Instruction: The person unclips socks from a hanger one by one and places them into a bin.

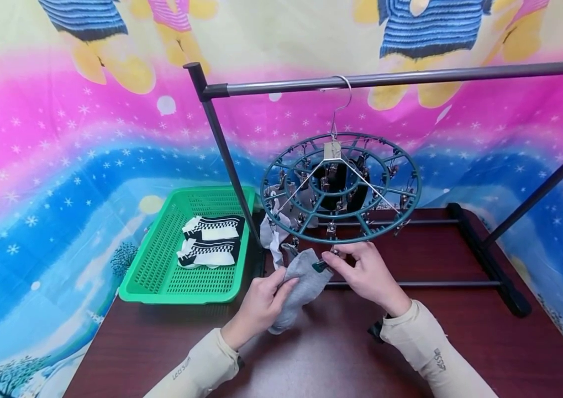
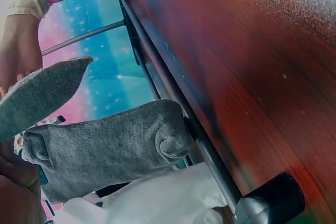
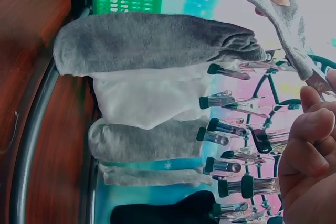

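A grey sock [image 1: 306, 282] is stretched between both hands at the near left edge of a round green clip hanger [image 1: 331, 241]. My left hand [image 1: 261, 301] pinches the sock's side between thumb and fingers. At the sock's upper corner, my right hand [image 1: 368, 273] pinches a metal clip [image 3: 317, 81] with a dark green tip [image 1: 319, 266]. In the right wrist view, another grey sock [image 3: 157, 43], a white sock [image 3: 152, 95], a further grey sock [image 3: 149, 142] and a black sock [image 3: 168, 211] hang beside it. Whether the clip's tips bite the held sock is unclear.
To the left, a green basket [image 1: 129, 282] contains black-and-white checked socks [image 1: 211, 251]. The hanger hooks over the dark rack bar [image 1: 281, 85]. The rack's post [image 1: 224, 155] rises between basket and hanger, and its base [image 1: 490, 260] stands on the brown table [image 1: 460, 342].
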`<state>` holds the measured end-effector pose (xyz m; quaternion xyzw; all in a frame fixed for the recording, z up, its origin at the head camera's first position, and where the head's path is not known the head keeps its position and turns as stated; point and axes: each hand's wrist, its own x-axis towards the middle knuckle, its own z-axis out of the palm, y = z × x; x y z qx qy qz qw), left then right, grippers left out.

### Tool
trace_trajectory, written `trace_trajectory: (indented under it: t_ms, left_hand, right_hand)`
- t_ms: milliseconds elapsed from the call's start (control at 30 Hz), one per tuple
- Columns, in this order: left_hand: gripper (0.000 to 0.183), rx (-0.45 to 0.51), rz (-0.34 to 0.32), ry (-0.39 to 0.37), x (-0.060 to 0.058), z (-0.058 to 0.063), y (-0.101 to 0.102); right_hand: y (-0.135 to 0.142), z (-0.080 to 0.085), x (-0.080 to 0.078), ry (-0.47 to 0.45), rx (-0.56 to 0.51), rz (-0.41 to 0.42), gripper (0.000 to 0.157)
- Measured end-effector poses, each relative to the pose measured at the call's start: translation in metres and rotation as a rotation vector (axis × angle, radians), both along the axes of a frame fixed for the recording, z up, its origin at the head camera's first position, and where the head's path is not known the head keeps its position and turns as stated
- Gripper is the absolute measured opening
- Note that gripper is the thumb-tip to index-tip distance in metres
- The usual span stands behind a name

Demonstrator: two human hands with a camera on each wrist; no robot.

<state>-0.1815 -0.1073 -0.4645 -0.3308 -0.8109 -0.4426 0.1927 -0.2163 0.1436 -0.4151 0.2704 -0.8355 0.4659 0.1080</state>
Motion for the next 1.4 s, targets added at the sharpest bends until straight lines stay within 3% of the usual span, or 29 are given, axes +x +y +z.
trace_trajectory:
  t_ms: [433, 633, 833, 1133, 1400]
  left_hand:
    - [0.019, -0.023, -0.015, 0.046, 0.002, 0.002, -0.007]
    - [0.024, -0.036, -0.024, 0.103, 0.002, 0.004, -0.014]
    - [0.029, -0.023, -0.046, 0.149, 0.002, 0.007, -0.020]
    - [0.031, -0.014, -0.055, 0.243, -0.001, 0.009, -0.025]
    - [0.027, 0.006, -0.036, 0.230, -0.003, 0.016, -0.032]
  right_hand:
    - [0.004, 0.000, 0.001, -0.016, -0.040, -0.081, 0.015]
    - [0.004, -0.003, -0.003, -0.007, -0.109, -0.020, 0.027]
    - [0.005, -0.005, -0.006, -0.055, -0.166, 0.038, 0.032]
    - [0.005, -0.007, -0.007, -0.086, -0.178, 0.044, 0.032]
    - [0.005, -0.006, -0.006, -0.081, -0.172, 0.047, 0.031]
